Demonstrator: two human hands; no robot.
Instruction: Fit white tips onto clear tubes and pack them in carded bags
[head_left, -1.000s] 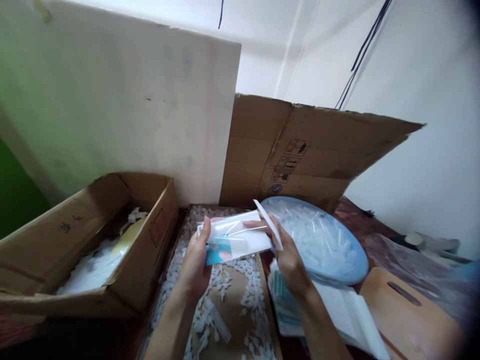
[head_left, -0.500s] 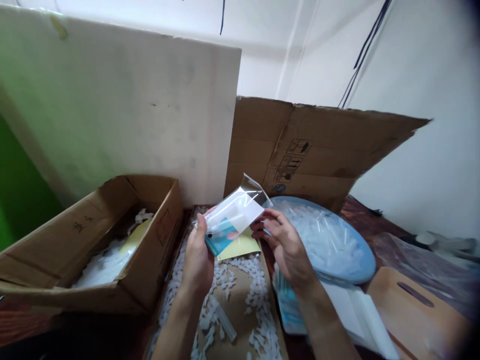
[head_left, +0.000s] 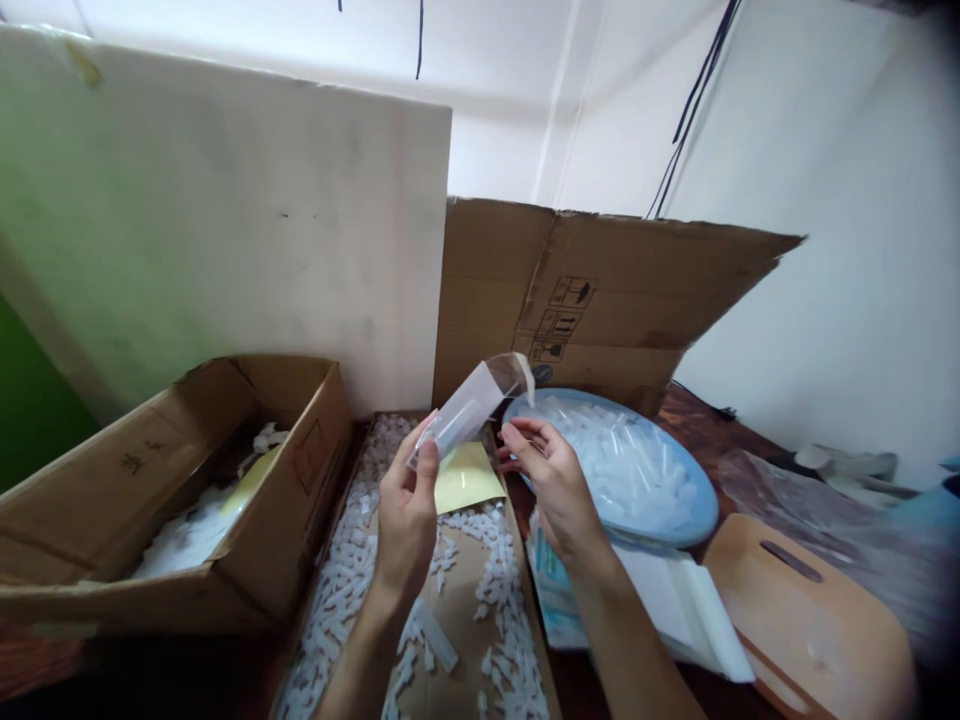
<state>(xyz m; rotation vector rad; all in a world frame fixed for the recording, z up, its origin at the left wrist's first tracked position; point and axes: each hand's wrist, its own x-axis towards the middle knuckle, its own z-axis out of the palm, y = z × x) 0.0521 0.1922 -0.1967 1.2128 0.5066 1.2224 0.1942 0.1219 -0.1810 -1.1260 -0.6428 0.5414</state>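
Clear pouch (head_left: pixel 463 408) slants upward, pinched by the left hand (head_left: pixel 409 505).

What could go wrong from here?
1. Only the left hand appears to grip the bag, near its lower end, so it could slip or bend.
2. The flap looks loose; tipping that end down might let the contents slide out.
3. Anything dropped could land among the white pieces in the tray below.
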